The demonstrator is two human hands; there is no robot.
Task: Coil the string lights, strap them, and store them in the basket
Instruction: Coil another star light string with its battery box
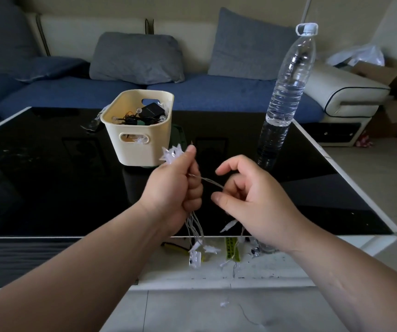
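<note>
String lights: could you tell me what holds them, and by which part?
Left hand grips the string lights by their gathered loops; right hand curls round one strand.

Dim, soft indoor light, brighter at right; pale reflections on glossy black table; wide-angle bowing at edges

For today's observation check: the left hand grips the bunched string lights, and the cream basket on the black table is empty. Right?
Not empty: the head view shows the cream basket holding dark cables and a black box. The rest stands: the left hand grips the bunched string lights, and the basket sits on the black table.
</note>
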